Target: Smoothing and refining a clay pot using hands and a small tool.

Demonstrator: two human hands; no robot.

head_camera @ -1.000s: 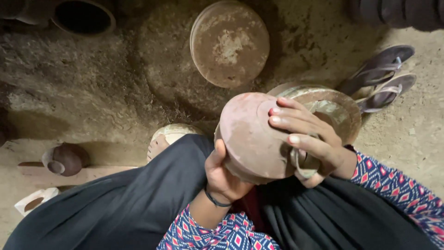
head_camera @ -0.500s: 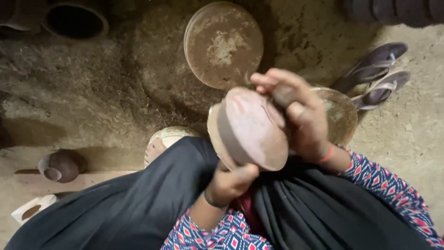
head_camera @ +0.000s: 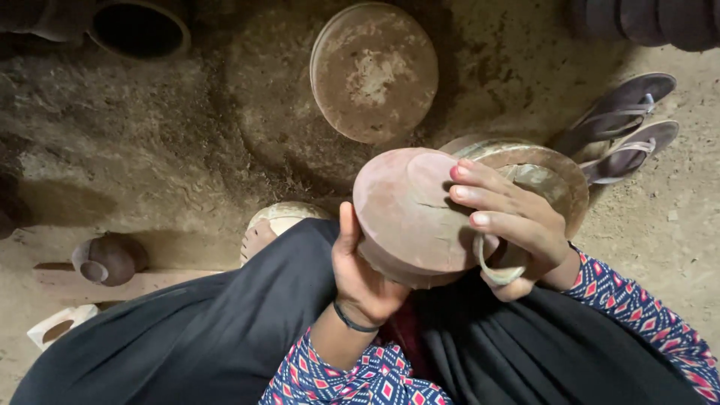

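Note:
I hold a round reddish-brown clay bowl (head_camera: 409, 214), bottom side up, above my lap. My left hand (head_camera: 364, 277) grips its near rim from below, thumb up along the side. My right hand (head_camera: 510, 225) lies on its right side with fingers spread over the base and has a thin loop-shaped scraper (head_camera: 491, 266) hooked in it. A crack-like line runs across the bowl's base. Behind the bowl sits a flat round disc (head_camera: 540, 172) smeared with pale clay.
A larger clay disc (head_camera: 373, 71) lies on the dirt floor ahead. A dark pot mouth (head_camera: 139, 30) is at the top left, a small clay pot (head_camera: 109, 259) at the left, a pair of sandals (head_camera: 622, 127) at the right. My dark-clothed knees fill the bottom.
The bowl has been turned from an edge-on tilt back to base up. My right hand moved from its top edge down onto its right side.

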